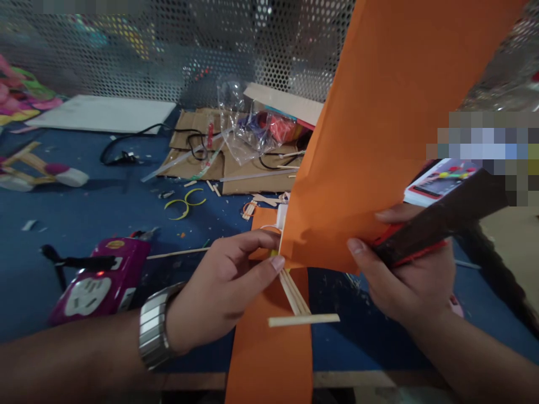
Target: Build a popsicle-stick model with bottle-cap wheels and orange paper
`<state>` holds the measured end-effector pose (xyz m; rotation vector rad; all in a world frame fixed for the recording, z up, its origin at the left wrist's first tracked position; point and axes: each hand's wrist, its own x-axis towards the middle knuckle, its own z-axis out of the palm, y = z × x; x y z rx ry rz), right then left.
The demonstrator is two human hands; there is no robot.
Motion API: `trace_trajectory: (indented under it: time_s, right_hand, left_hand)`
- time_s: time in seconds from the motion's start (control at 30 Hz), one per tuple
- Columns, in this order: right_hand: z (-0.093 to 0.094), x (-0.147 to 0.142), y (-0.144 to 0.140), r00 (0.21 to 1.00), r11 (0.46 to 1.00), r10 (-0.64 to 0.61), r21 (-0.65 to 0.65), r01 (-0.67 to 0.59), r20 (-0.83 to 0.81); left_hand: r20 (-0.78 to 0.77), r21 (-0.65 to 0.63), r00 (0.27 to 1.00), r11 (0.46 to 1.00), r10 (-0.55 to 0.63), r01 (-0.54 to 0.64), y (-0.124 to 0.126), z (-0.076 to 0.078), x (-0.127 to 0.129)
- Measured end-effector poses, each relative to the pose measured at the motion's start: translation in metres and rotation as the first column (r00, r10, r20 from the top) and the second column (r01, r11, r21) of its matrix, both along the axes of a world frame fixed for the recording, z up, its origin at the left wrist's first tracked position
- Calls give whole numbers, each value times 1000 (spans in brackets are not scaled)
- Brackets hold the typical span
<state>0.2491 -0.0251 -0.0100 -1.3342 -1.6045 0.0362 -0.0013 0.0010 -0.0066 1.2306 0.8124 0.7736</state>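
Note:
A large orange sheet [370,146] stands up, tilted, in front of me. My left hand [223,280] is closed in a pinch at its lower left corner, where thin wooden sticks [295,292] come out below, ending in a crosswise stick [303,320]. I cannot tell how sticks and sheet are joined. My right hand [415,275] is closed around a long dark tool with red edges [438,219], its thumb near the sheet's lower right edge; the tool's kind is unclear. Another orange strip [273,342] lies beneath my hands, running over the table's front edge.
On the blue table [138,207] are a purple power strip [101,280] with a black plug, yellow rings [185,207], cardboard [193,151] and a clear plastic bag [248,129]. A white board [105,112] lies behind. A phone with a lit screen [442,179] is at right.

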Motion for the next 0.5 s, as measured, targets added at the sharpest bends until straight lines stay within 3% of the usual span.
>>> trace_trajectory:
  time_s: [0.33, 0.5]
  right_hand:
    - [-1, -2, 3, 998, 995, -47, -88, 43, -42]
    - [-5, 1, 5, 997, 993, -3, -114, -6, -83]
  left_hand:
    - [-45, 82, 999, 997, -9, 13, 1, 0, 0]
    - [-75, 91, 997, 996, -1, 8, 2, 4, 0]
